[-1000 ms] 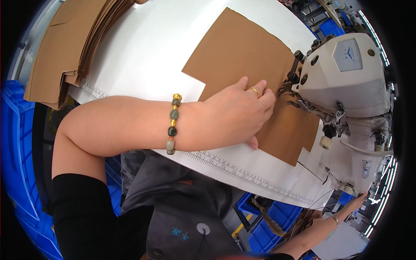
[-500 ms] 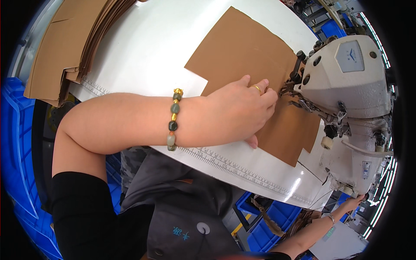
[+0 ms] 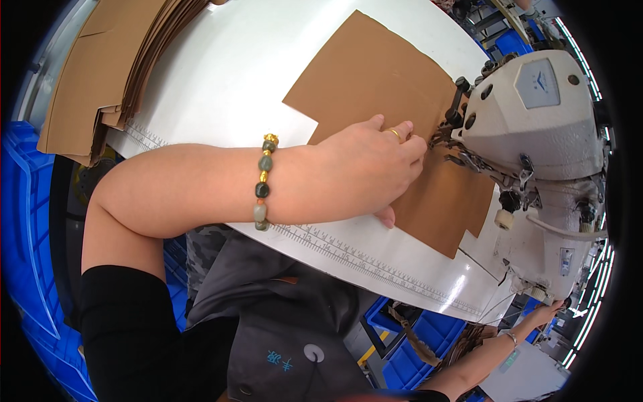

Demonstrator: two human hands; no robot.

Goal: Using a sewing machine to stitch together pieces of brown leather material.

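A brown leather-like panel (image 3: 375, 74) with notched corners lies on the white table (image 3: 228, 74), its right side under the presser area of a white sewing machine (image 3: 562, 141). My left hand (image 3: 368, 167) rests palm down on the panel, fingers spread near the needle and thumb over the front edge. A gold ring and a beaded bracelet (image 3: 262, 189) are on that hand and wrist. At the lower right, my right hand (image 3: 550, 312) reaches to a dark round part (image 3: 566, 303) at the machine's end; its fingers are too small to make out.
A thick stack of brown panels (image 3: 94, 74) hangs over the table's left edge. Ruler markings (image 3: 348, 254) run along the front edge. Blue crates stand at the left (image 3: 30, 221) and below the table (image 3: 418, 342). A grey apron (image 3: 288, 328) covers my lap.
My left hand and the panel have shifted very slightly to the left. The machine also sits a little higher in the picture. My right hand stays by the dark round part.
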